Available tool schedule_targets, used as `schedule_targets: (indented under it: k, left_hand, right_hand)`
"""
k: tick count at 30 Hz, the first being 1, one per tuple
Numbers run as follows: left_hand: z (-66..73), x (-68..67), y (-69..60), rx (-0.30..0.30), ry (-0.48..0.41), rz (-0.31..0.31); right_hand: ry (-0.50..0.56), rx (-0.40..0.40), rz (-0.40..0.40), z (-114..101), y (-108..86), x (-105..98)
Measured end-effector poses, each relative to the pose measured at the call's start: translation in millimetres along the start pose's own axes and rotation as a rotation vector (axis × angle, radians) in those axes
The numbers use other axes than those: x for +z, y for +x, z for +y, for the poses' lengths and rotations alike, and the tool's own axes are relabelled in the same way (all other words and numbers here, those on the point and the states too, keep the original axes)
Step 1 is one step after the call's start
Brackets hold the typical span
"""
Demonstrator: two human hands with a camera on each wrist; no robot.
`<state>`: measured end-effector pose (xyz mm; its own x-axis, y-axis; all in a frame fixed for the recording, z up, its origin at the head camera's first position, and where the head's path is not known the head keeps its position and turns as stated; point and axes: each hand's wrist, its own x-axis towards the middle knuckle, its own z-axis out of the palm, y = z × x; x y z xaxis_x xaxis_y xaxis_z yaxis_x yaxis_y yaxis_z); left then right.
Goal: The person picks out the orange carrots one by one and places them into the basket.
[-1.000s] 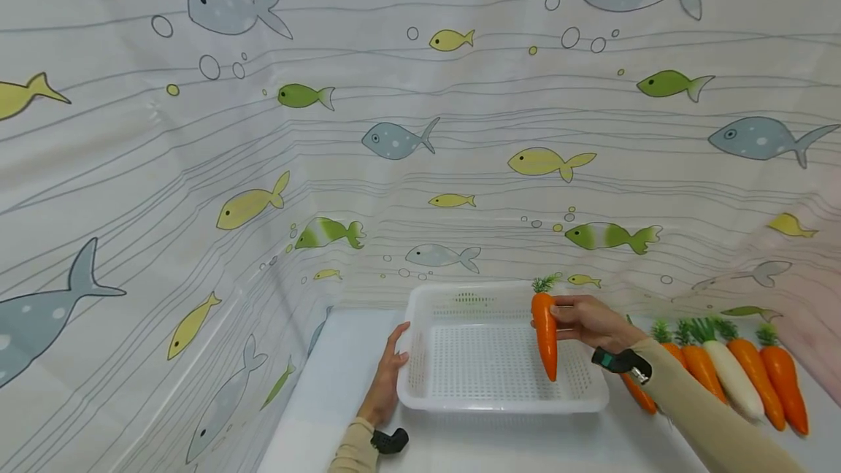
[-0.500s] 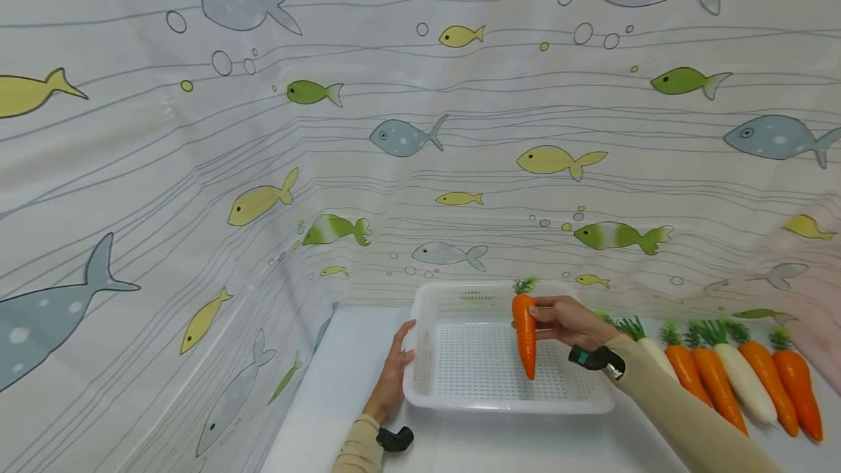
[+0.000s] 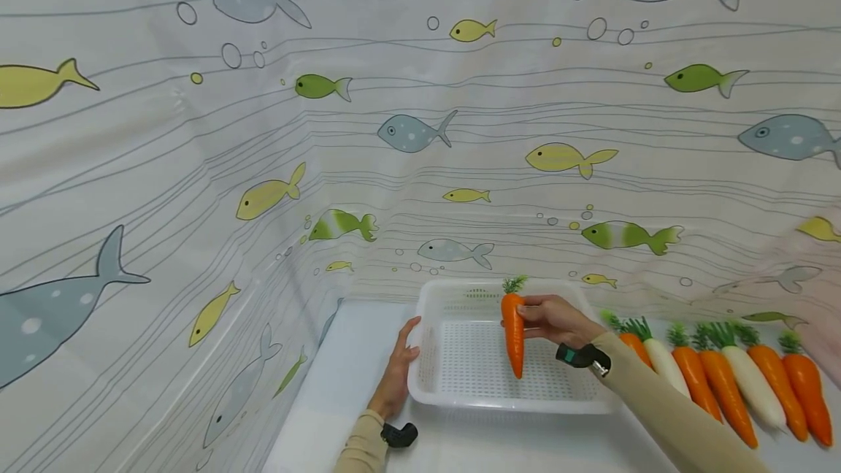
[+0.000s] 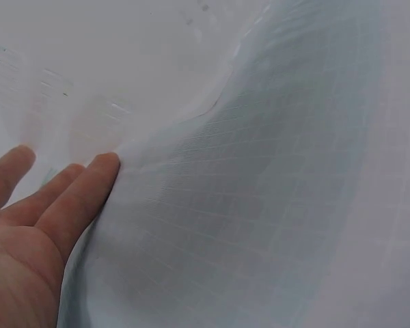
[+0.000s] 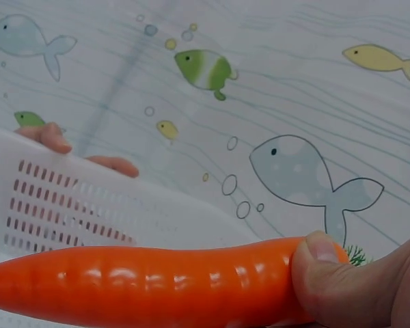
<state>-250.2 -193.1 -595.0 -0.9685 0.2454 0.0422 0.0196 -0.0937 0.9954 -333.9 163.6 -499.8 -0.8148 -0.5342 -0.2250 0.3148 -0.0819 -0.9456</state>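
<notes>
My right hand (image 3: pixel 557 318) pinches an orange carrot (image 3: pixel 514 334) near its leafy top, tip pointing down, over the middle of the white perforated basket (image 3: pixel 512 406). In the right wrist view the thumb of that hand (image 5: pixel 359 283) presses on the carrot (image 5: pixel 157 283), which lies across the frame in front of the basket (image 5: pixel 171 205). My left hand (image 3: pixel 393 374) rests against the basket's left side with fairly straight fingers. The left wrist view shows that hand (image 4: pixel 44 225) with its fingertips against a white surface.
Several carrots (image 3: pixel 723 396) and white radishes (image 3: pixel 749 385) lie in a row at the right, partly behind my right forearm. A fish-patterned sheet (image 3: pixel 407 174) stands behind and to the left of the white table (image 3: pixel 342 363).
My right hand has carried the carrot left, from the basket's right part to its middle. More of the row at the right shows beside the forearm. The left hand stays at the basket.
</notes>
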Motion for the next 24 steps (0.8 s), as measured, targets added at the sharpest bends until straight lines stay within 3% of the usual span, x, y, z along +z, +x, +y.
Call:
schedule_targets:
  k: [24]
  left_hand:
    - [-1.5, 1.6, 0.7, 0.004, 0.037, 0.017]
  right_hand:
    - [0.044, 0.004, -0.055, 14, 35.3, 29]
